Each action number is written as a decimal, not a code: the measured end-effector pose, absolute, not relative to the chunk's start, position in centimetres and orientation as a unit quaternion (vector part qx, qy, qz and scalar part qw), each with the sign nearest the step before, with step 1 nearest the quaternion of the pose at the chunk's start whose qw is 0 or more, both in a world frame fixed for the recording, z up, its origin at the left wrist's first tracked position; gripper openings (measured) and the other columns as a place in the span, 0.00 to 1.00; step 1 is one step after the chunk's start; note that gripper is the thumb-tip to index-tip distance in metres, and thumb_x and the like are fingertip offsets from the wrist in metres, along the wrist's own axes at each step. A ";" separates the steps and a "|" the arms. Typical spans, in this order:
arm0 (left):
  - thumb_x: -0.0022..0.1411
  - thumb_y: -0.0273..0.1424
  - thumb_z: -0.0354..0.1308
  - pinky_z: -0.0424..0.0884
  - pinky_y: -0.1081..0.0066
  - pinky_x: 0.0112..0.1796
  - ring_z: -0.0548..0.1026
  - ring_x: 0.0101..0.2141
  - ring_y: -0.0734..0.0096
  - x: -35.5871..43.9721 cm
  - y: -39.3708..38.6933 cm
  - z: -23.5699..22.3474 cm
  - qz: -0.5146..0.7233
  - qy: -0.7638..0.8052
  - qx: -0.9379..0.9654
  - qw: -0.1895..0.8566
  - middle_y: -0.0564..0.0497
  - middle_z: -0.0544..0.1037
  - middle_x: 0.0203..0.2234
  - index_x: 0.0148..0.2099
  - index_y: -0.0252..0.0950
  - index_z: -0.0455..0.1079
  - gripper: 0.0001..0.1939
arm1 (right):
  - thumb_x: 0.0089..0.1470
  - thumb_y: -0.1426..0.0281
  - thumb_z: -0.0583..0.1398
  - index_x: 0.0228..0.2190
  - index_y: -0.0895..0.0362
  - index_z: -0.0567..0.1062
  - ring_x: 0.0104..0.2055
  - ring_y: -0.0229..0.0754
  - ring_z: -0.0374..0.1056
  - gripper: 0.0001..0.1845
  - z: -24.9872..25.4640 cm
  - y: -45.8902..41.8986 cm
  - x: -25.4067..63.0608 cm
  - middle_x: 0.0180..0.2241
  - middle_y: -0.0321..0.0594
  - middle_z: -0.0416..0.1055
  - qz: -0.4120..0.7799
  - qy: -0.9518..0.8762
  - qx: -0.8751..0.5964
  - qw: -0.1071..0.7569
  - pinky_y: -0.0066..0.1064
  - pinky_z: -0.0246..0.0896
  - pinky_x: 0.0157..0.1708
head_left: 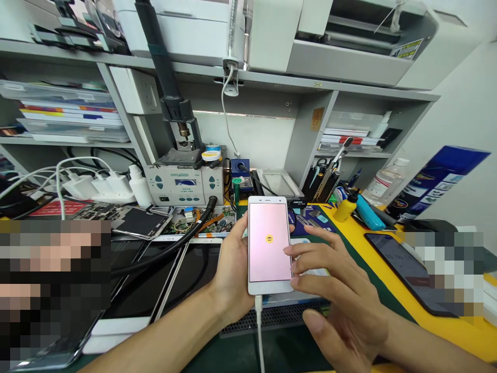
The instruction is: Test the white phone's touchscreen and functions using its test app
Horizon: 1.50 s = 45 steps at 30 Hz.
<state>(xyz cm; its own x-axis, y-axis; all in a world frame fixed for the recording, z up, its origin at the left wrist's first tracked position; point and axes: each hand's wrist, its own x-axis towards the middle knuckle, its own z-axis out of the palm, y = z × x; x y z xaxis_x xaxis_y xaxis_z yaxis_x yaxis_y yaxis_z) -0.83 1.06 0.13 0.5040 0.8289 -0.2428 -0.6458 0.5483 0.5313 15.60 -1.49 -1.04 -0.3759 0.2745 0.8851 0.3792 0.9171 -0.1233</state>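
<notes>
A white smartphone (269,269) is held upright in my left hand (233,269), whose fingers wrap round its left side and back. The lit screen is pale pink with a small yellow icon in the middle. A white charging cable (259,326) runs from the phone's bottom edge down out of view. My right hand (341,290) is open beside the phone, its fingers spread and the fingertips close to the screen's right edge. Whether those fingertips touch the phone I cannot tell.
Several dark-screened phones and tablets (135,290) lie at the left, crossed by a black hose (166,259). A grey soldering station (184,186) stands behind. Another dark phone (407,274) rests on the yellow edge at right, near a yellow bottle (345,207) and a tool holder (324,181).
</notes>
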 end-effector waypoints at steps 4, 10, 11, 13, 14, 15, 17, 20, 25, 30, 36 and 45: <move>0.65 0.51 0.47 0.69 0.67 0.33 0.77 0.31 0.60 -0.7 1.0 0.1 0.435 0.242 0.195 0.845 0.40 0.81 0.35 0.53 0.28 0.75 0.33 | 0.42 0.71 0.56 0.36 0.59 0.74 0.47 0.53 0.72 0.16 -1.7 -1.3 16.0 0.35 0.42 0.70 -0.052 -0.848 -0.193 0.491 0.61 0.55 0.58; 0.63 0.47 0.51 0.70 0.67 0.35 0.78 0.32 0.60 -0.4 0.8 0.1 0.440 0.229 0.202 0.844 0.42 0.81 0.35 0.51 0.30 0.76 0.28 | 0.43 0.68 0.57 0.40 0.61 0.73 0.53 0.57 0.68 0.19 -2.0 -1.0 16.5 0.42 0.46 0.66 -0.073 -0.876 -0.165 0.447 0.64 0.48 0.62; 0.63 0.47 0.52 0.70 0.67 0.36 0.78 0.33 0.60 -0.4 0.8 0.0 0.442 0.224 0.201 0.845 0.42 0.81 0.35 0.51 0.31 0.76 0.28 | 0.43 0.67 0.57 0.40 0.61 0.73 0.54 0.58 0.68 0.20 -2.0 -1.0 16.6 0.44 0.46 0.66 -0.077 -0.882 -0.158 0.438 0.64 0.47 0.62; 0.63 0.47 0.52 0.69 0.67 0.37 0.78 0.33 0.60 -0.4 0.7 0.0 0.445 0.215 0.200 0.846 0.43 0.81 0.35 0.51 0.31 0.76 0.27 | 0.44 0.65 0.58 0.42 0.61 0.73 0.55 0.58 0.67 0.22 -2.0 -0.9 16.7 0.46 0.46 0.64 -0.085 -0.891 -0.145 0.422 0.64 0.45 0.64; 0.63 0.47 0.52 0.69 0.67 0.37 0.78 0.34 0.60 -0.4 0.7 -0.1 0.446 0.212 0.199 0.846 0.43 0.81 0.35 0.51 0.31 0.76 0.27 | 0.44 0.65 0.58 0.42 0.61 0.72 0.55 0.58 0.67 0.23 -2.0 -0.8 16.7 0.46 0.47 0.64 -0.087 -0.893 -0.142 0.419 0.64 0.44 0.64; 0.63 0.47 0.52 0.69 0.67 0.37 0.78 0.34 0.60 -0.4 0.7 -0.1 0.447 0.209 0.199 0.847 0.43 0.81 0.35 0.51 0.31 0.76 0.27 | 0.44 0.65 0.58 0.43 0.62 0.72 0.56 0.58 0.66 0.23 -2.0 -0.8 16.7 0.47 0.47 0.64 -0.089 -0.894 -0.140 0.417 0.64 0.44 0.64; 0.64 0.47 0.51 0.69 0.67 0.37 0.78 0.34 0.60 -0.4 0.7 -0.1 0.447 0.203 0.199 0.848 0.43 0.81 0.35 0.51 0.31 0.76 0.27 | 0.44 0.65 0.58 0.43 0.62 0.72 0.56 0.59 0.66 0.23 -1.9 -0.7 16.8 0.47 0.47 0.63 -0.089 -0.894 -0.141 0.417 0.64 0.43 0.64; 0.64 0.47 0.51 0.69 0.67 0.37 0.78 0.34 0.61 -0.4 0.7 -0.2 0.449 0.198 0.200 0.848 0.43 0.81 0.35 0.51 0.32 0.76 0.26 | 0.44 0.66 0.58 0.42 0.62 0.72 0.56 0.59 0.66 0.23 -1.9 -0.6 16.8 0.47 0.47 0.64 -0.090 -0.895 -0.139 0.415 0.65 0.44 0.64; 0.63 0.47 0.52 0.69 0.67 0.37 0.78 0.33 0.61 -0.4 0.6 0.0 0.452 0.201 0.201 0.846 0.43 0.81 0.35 0.52 0.32 0.75 0.26 | 0.44 0.66 0.58 0.41 0.61 0.73 0.55 0.59 0.68 0.21 -1.9 -0.8 16.7 0.46 0.47 0.65 -0.085 -0.890 -0.147 0.424 0.65 0.45 0.64; 0.63 0.47 0.51 0.70 0.66 0.37 0.78 0.33 0.60 -0.4 0.7 0.1 0.437 0.216 0.195 0.851 0.43 0.81 0.34 0.51 0.31 0.76 0.27 | 0.42 0.72 0.56 0.37 0.61 0.73 0.51 0.57 0.71 0.17 -2.0 -1.1 16.4 0.41 0.46 0.68 -0.068 -0.844 -0.185 0.498 0.65 0.51 0.61; 0.63 0.48 0.51 0.70 0.66 0.37 0.78 0.33 0.59 -0.5 0.8 0.1 0.440 0.217 0.200 0.848 0.43 0.81 0.34 0.51 0.31 0.76 0.28 | 0.42 0.72 0.57 0.36 0.62 0.74 0.50 0.56 0.71 0.15 -2.0 -1.2 16.3 0.39 0.44 0.68 -0.074 -0.859 -0.179 0.475 0.65 0.50 0.61; 0.63 0.48 0.52 0.70 0.66 0.37 0.78 0.33 0.60 -0.4 0.5 0.3 0.450 0.229 0.196 0.841 0.44 0.81 0.34 0.53 0.32 0.75 0.28 | 0.43 0.68 0.58 0.41 0.62 0.72 0.57 0.59 0.66 0.20 -1.8 -0.8 16.7 0.47 0.48 0.64 -0.090 -0.887 -0.168 0.422 0.64 0.42 0.65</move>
<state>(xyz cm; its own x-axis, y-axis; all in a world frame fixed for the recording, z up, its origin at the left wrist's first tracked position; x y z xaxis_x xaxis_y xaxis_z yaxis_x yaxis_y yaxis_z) -0.42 0.52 0.26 0.4913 0.8459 -0.2077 -0.6663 0.5186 0.5358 16.70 -0.82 -1.81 -0.5880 0.2215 0.7779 0.3728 0.9277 0.0177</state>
